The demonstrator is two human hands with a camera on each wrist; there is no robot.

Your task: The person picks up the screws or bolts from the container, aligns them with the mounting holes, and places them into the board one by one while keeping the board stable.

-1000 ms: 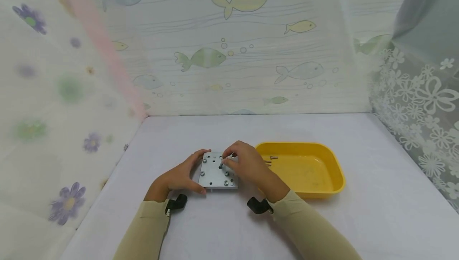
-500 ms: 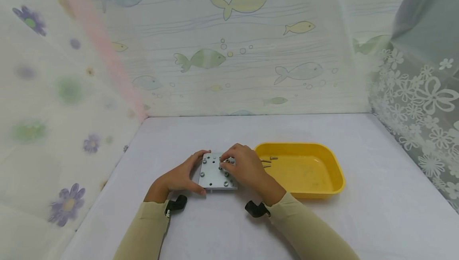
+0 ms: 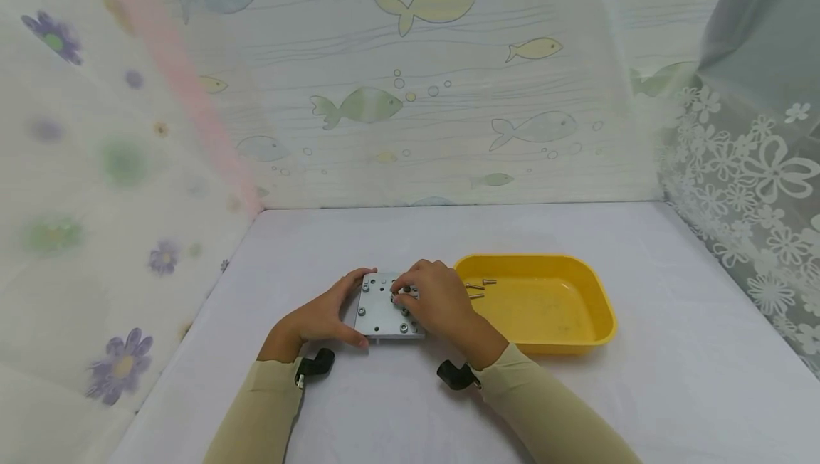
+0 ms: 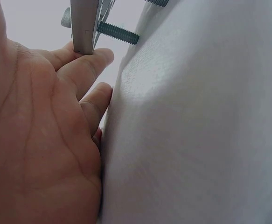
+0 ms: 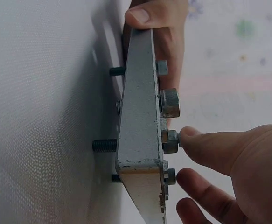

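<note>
A silver metal plate [image 3: 387,318] with holes and several socket head screws [image 3: 403,328] lies in front of me in the head view. My left hand [image 3: 320,313] holds its left side, thumb at the near edge and fingers toward the far corner. My right hand [image 3: 442,300] reaches over the plate's right part, thumb and index finger pinching a small screw at a hole near the middle; the fingertips mostly hide it. In the right wrist view, threaded shanks [image 5: 104,145] stick out below the plate toward the cloth. One shank [image 4: 119,33] also shows in the left wrist view.
A yellow tray [image 3: 551,314] stands to the right of the plate, partly behind my right hand. A few loose screws [image 3: 490,281] lie in its left part. White cloth covers the table [image 3: 378,414], with patterned curtains [image 3: 448,165] at the back and sides.
The right hand has lowered the screw into the hole near the plate's middle; its shank showed above the plate earlier. My left hand and the plate have stayed in place.
</note>
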